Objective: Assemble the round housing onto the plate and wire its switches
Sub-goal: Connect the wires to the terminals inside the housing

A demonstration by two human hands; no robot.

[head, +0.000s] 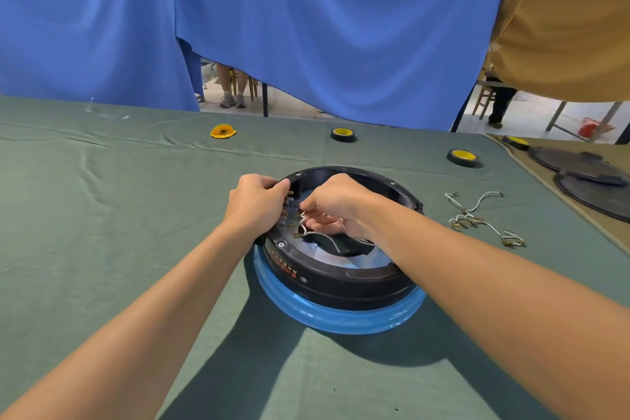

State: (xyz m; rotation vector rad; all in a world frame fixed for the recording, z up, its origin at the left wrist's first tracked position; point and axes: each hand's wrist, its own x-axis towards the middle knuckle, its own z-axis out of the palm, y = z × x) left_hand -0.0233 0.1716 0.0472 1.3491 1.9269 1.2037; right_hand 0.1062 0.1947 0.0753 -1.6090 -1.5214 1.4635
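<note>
With the round housing (pixel 341 283) seated on the plate (pixel 341 321) mid-tabletop, wiring looks partly done: the left hand (pixel 254 203) curls its grip round the rim at 10 o'clock, the right hand (pixel 335 204) pinches a white wire (pixel 322 235), and spare wires (pixel 477 218) lie at 3 o'clock.

Housing (pixel 341 286) sits on plate (pixel 341 322), middle of table (pixel 102 232). Left hand (pixel 255 201) on housing's left rim; right hand (pixel 337 204) inside it, pinching wire (pixel 320 235). Loose wires (pixel 470 216) lie right of housing. Tape roll (pixel 343 135) behind; second tape roll (pixel 462 157) behind-right.
</note>
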